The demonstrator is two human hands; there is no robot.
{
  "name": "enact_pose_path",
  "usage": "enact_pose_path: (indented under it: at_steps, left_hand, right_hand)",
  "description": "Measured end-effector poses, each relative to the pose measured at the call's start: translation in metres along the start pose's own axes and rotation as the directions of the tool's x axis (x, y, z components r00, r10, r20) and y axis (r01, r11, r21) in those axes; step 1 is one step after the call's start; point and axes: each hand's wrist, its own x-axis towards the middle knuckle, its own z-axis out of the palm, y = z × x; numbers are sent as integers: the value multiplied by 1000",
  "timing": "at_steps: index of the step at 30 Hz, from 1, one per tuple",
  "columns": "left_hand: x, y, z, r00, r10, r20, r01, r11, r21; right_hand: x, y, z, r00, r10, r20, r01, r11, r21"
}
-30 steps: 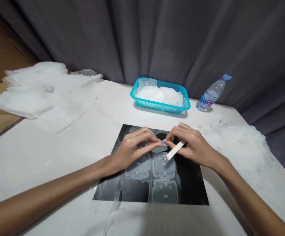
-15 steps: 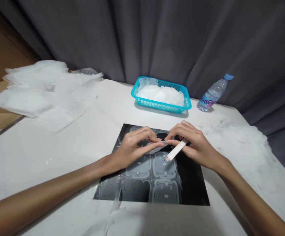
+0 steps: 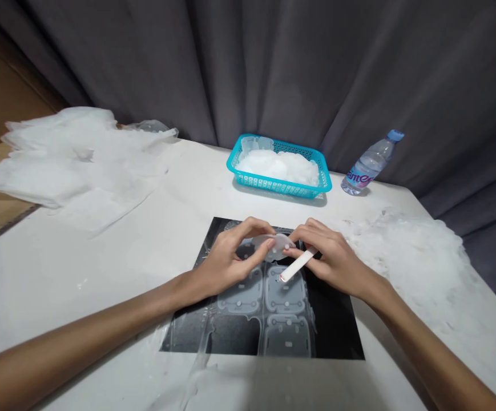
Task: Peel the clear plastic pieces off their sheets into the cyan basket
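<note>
A small translucent, rounded rubbery piece [image 3: 278,245] is pinched between the thumb and fingers of my left hand [image 3: 239,251]. It is tilted up above the sheet. My right hand [image 3: 329,251] is closed around a flat white stick-like tool [image 3: 298,266], whose reddish tip points down and left. Its thumb and fingertips also touch the right edge of the piece. Beneath both hands lies a translucent moulded sheet [image 3: 287,337] with several rounded-square shapes joined together and some cut-out gaps. The sheet rests on a black mat [image 3: 335,325].
Behind the mat, a turquoise basket [image 3: 279,187] holds a pile of whitish translucent pieces. A water bottle [image 3: 370,165] stands right of it. Heaps of translucent sheets [image 3: 80,160] lie on the left and scraps [image 3: 423,251] on the right of the white table [image 3: 123,257]. A grey curtain hangs behind.
The translucent piece has turned from nearly edge-on to show its broad face. My right hand has moved slightly left and down, carrying the white tool with it.
</note>
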Motion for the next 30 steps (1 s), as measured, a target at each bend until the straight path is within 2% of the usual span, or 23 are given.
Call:
enact_pose_path:
  at_steps: [6,14,24,30]
  left_hand:
    - [0,5,-5,976,74,204,-77,997,7]
    - [-3,1,-6,981,146,124,-148,989,4]
    - [-5,-1,-7,970,195,146,-201,979,27]
    - [-2,3,-7,971,202,127,-207,978,28]
  right_hand:
    - [-1,-6,-4,994,-70,-83,60,992,-111]
    - [-1,-22,-24,975,-166,-146,141,975,-170]
    - [-2,-21,-34,976,-211,-53,201,968,-149]
    - [-1,-21,-33,980,-191,-60,184,977,-108]
